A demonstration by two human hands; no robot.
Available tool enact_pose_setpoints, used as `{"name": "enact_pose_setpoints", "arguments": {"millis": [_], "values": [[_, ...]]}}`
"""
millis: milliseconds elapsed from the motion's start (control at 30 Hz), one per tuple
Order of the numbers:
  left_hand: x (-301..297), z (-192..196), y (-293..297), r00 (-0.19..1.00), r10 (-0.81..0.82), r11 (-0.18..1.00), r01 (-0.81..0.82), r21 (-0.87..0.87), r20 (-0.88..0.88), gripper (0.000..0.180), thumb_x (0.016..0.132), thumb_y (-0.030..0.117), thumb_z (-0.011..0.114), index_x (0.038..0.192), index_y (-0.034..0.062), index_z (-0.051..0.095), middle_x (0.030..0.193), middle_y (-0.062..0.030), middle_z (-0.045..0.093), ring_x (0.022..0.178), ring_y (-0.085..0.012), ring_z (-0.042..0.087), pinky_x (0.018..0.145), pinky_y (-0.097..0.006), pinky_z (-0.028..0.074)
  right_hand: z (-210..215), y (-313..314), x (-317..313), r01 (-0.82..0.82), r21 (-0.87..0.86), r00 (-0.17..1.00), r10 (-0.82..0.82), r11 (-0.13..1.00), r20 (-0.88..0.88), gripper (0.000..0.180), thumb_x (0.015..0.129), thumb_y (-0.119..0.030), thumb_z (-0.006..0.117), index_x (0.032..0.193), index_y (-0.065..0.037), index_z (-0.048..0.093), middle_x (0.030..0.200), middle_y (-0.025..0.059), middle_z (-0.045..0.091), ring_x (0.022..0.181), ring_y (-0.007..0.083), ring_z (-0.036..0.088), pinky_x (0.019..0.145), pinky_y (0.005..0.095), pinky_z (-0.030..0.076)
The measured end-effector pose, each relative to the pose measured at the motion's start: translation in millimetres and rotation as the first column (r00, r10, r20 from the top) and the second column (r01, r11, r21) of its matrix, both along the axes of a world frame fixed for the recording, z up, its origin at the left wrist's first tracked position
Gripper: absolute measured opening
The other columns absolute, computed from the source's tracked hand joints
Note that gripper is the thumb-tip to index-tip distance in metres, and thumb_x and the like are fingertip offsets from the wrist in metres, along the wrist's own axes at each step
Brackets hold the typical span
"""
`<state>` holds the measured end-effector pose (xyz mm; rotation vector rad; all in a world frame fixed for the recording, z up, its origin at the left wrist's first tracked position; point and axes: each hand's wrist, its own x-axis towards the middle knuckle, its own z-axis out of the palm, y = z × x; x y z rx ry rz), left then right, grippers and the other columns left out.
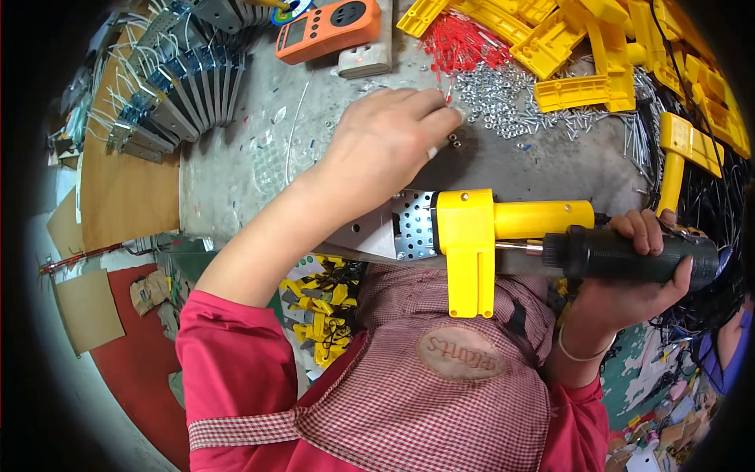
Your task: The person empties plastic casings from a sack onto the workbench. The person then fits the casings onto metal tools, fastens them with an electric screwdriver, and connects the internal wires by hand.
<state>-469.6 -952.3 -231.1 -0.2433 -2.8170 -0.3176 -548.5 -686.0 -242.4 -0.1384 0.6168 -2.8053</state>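
The yellow plastic housing [472, 236], fitted to a perforated metal plate [414, 228], lies across the middle of the frame at the near edge of the desk [236, 173], its handle part pointing down over a checked apron [440, 409]. The right hand [629, 267], at the right of the frame, is clenched around a dark green powered screwdriver [629, 253], whose tip points left and meets the housing's round yellow barrel. The left hand [385, 141], just above centre, reaches away from the housing with fingers bent, its fingertips pinched at a few small screws [454, 141] on the desk; whether it has one gripped cannot be told.

Just beyond the fingertips lies a heap of silvery screws and nuts [503, 98], with a bunch of red cable ties [460, 39] above it. More yellow housings [582, 47] pile up at the upper right, over black cables [708, 204]. An orange handheld meter [326, 27] sits at the top centre, and a fanned row of grey metal parts [181, 94] occupies the upper left. Below the left forearm, small yellow pieces [330, 315] lie in a box.
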Motion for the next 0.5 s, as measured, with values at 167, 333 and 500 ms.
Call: {"name": "enact_pose_setpoints", "arguments": {"millis": [167, 333, 500], "values": [[-9, -4, 15, 0.990, -0.051, 0.897, 0.104, -0.430, 0.134, 0.007, 0.072, 0.012, 0.059, 0.076, 0.0070, 0.062, 0.076, -0.0049, 0.058, 0.078, -0.0215, 0.060, 0.071, -0.034, 0.046, -3, 1, -3, -0.050, -0.019, 0.998, 0.049, 0.999, -0.041, 0.045, 0.088, -0.037, 0.050, 0.114, -0.001, 0.044, 0.082, 0.0029, 0.041, 0.076, 0.0144, 0.043, 0.081, 0.0320, 0.040], [-27, -9, 8, 0.992, -0.054, 0.892, 0.101, -0.440, 0.118, 0.008, 0.073, 0.016, 0.061, 0.076, 0.0098, 0.066, 0.078, -0.0046, 0.061, 0.081, -0.0224, 0.062, 0.072, -0.035, 0.048, -4, 5, -7, -0.085, -0.016, 0.994, 0.083, 0.996, -0.069, 0.043, 0.088, -0.033, 0.053, 0.112, 0.001, 0.043, 0.083, 0.0033, 0.042, 0.080, 0.0157, 0.044, 0.085, 0.0335, 0.039], [-7, 8, -7, 0.948, 0.099, 0.989, -0.060, -0.134, 0.303, 0.044, 0.075, 0.020, 0.066, 0.117, 0.0085, 0.060, 0.106, -0.0167, 0.063, 0.103, -0.0327, 0.059, 0.092, -0.042, 0.045, -5, 1, -8, -0.135, -0.068, 0.989, 0.130, 0.989, -0.065, 0.041, 0.086, -0.028, 0.056, 0.112, 0.002, 0.044, 0.084, 0.0042, 0.043, 0.081, 0.0166, 0.045, 0.087, 0.0350, 0.038]]}}
